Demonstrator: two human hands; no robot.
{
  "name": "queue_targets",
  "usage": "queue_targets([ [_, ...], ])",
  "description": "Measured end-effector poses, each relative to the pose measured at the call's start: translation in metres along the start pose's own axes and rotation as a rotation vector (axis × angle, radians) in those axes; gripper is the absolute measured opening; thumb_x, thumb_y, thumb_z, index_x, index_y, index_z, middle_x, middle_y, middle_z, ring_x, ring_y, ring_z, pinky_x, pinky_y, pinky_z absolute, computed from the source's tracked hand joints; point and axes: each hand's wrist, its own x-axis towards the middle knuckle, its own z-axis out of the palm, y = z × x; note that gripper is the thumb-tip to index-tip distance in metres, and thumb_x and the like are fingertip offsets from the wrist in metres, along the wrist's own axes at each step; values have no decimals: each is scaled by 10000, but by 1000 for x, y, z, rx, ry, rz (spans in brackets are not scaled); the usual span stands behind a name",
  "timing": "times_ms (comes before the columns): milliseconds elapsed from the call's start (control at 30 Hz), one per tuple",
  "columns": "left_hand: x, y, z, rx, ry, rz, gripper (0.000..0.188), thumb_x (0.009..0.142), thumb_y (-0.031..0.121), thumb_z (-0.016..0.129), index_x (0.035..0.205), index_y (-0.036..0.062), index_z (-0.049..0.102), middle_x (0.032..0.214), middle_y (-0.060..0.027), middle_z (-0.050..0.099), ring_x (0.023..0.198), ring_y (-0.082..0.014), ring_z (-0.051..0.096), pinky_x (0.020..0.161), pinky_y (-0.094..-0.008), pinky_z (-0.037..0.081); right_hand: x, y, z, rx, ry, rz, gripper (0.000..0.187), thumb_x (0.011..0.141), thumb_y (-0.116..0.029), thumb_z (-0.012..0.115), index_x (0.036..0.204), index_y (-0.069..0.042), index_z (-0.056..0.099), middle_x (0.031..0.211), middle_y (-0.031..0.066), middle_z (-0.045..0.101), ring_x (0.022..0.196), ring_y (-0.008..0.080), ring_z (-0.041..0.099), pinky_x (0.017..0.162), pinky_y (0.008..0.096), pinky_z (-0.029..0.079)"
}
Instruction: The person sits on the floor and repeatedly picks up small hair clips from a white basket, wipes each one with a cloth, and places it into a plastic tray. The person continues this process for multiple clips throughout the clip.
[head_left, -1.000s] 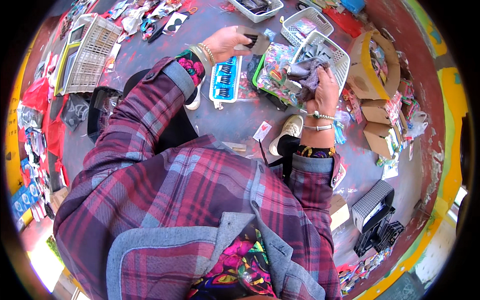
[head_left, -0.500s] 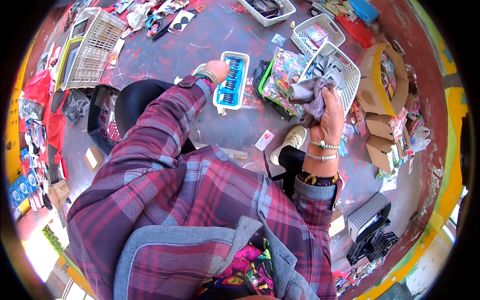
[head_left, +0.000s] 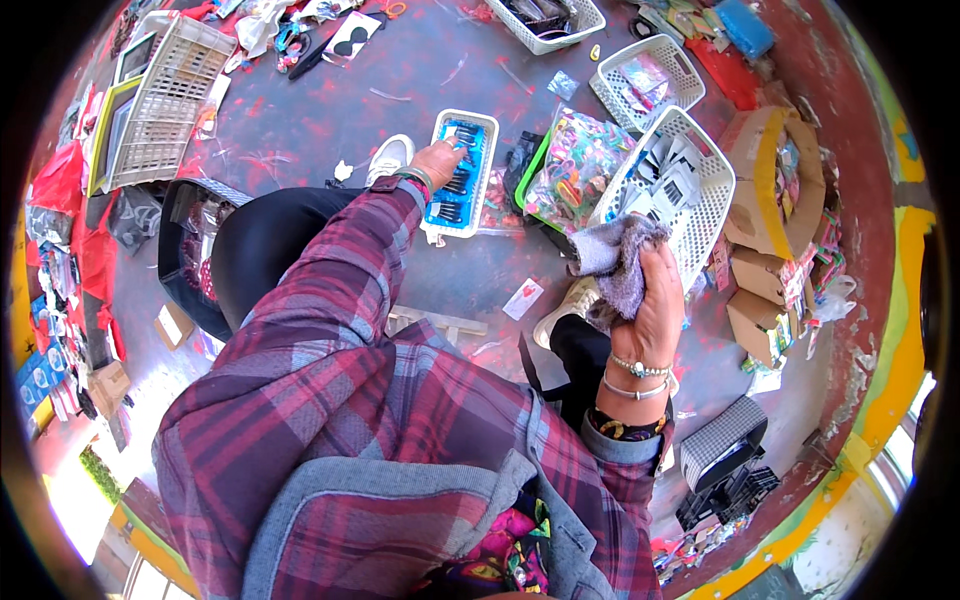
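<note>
My right hand [head_left: 655,300] is closed round a crumpled grey-purple cloth [head_left: 635,252], held in front of a white perforated basket [head_left: 722,200] of small silvery packets [head_left: 672,185]. Across to the left, my left hand [head_left: 436,162] reaches over the left rim of a narrow white tray [head_left: 491,190]. Blue packs with dark pronged items [head_left: 456,185] fill that tray. The left fingers are drawn together at the packs, and whatever they pinch is too small to make out.
Between tray and basket lies a green-edged container [head_left: 530,175] under a bag of colourful bits [head_left: 580,165]. More white baskets [head_left: 650,85] stand behind. Cardboard boxes [head_left: 765,180] line the right side. A large cream basket [head_left: 170,110] leans at the left. A card [head_left: 523,298] lies near my shoe [head_left: 568,312].
My left hand has shifted slightly lower in the picture, its fingers extending further over the tray. My right hand and the cloth have dropped a little, and the whole view has shifted slightly.
</note>
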Motion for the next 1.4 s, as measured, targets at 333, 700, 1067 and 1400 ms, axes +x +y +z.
queue_targets([
  [333,11,-10,19,154,-209,-101,346,814,19,449,1145,65,539,1340,-180,377,1274,-320,327,1009,-373,351,8,7,-3,-2,-23,28,303,881,-91,438,1144,46,499,1004,119,597,892,202,593,799,311,484],
  [700,10,16,12,-119,-193,-231,449,789,165,566,1205,40,453,1232,-171,467,1142,-318,443,932,-405,407,3,4,0,4,16,93,291,877,-83,442,1137,33,503,985,101,600,864,181,591,765,292,481],
  [1067,28,17,32,-149,-260,-315,598,739,33,565,1291,46,338,1242,-210,419,1182,-364,391,965,-411,382,2,3,1,41,49,131,278,874,-21,440,1133,22,529,979,70,612,819,127,590,723,236,480],
  [1400,19,1,25,-78,-203,-230,636,710,-23,575,1292,118,363,1295,-167,379,1233,-320,355,961,-392,396,-2,3,-1,-25,-4,112,323,861,-92,468,1154,40,499,1007,103,595,898,176,581,811,288,463],
])
